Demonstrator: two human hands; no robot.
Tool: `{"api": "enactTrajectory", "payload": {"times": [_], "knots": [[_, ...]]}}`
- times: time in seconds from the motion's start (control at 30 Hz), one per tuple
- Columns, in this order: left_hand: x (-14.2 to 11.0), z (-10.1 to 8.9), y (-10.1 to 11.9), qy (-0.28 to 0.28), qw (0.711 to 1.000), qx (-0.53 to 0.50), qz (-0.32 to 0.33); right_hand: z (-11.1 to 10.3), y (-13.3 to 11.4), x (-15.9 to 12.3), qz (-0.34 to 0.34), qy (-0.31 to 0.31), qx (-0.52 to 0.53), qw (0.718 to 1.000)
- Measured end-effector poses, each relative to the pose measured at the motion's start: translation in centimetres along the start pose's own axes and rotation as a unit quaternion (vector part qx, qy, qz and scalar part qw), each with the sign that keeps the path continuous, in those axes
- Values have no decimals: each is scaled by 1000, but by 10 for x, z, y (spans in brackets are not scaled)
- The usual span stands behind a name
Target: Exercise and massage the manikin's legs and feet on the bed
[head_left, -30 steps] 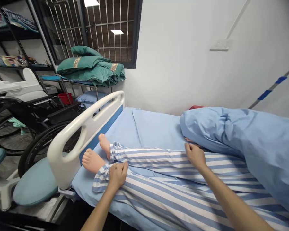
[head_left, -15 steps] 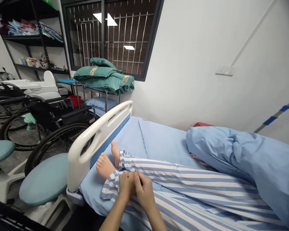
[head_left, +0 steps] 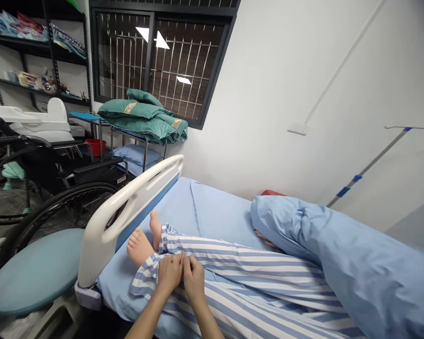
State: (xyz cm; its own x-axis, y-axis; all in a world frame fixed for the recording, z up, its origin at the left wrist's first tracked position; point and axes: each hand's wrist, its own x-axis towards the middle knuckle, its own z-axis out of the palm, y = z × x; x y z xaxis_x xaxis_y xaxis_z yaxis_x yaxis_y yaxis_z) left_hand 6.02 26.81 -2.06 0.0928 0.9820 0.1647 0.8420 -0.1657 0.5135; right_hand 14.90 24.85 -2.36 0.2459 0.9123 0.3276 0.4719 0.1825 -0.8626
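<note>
A figure with smooth, doll-like feet lies on the bed in blue-and-white striped trousers. My left hand is curled over the near lower leg, just above the ankle. Close against it, my right hand rests on the same leg with its fingers bent and thumb on top. Both hands are closed around the trouser leg; their fingertips are hidden. A blue quilt is folded back over the figure's upper part, and a bit of a hand peeks out from under its edge.
The white footboard stands left of the feet. Beyond it are a round stool and a wheelchair. Green quilts are piled by the window. A pole with blue clamps stands by the wall.
My view has turned to the right, so everything sits further left and more of the pole shows. Both hands remain on the near lower leg.
</note>
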Motion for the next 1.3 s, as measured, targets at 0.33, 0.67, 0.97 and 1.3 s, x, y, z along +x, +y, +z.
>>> {"api": "enactTrajectory", "payload": {"times": [0.33, 0.67, 0.97, 1.3], "knots": [[10, 6, 19, 71, 971, -223, -48, -4, 5, 8, 43, 8, 101, 994], [-8, 9, 16, 12, 998, -48, -32, -7, -2, 7, 55, 29, 106, 992], [11, -6, 37, 76, 941, -320, -84, -7, 5, 8, 45, 26, 104, 993], [-3, 23, 25, 85, 992, -83, -38, -8, -2, 7, 75, 50, 147, 985]]}}
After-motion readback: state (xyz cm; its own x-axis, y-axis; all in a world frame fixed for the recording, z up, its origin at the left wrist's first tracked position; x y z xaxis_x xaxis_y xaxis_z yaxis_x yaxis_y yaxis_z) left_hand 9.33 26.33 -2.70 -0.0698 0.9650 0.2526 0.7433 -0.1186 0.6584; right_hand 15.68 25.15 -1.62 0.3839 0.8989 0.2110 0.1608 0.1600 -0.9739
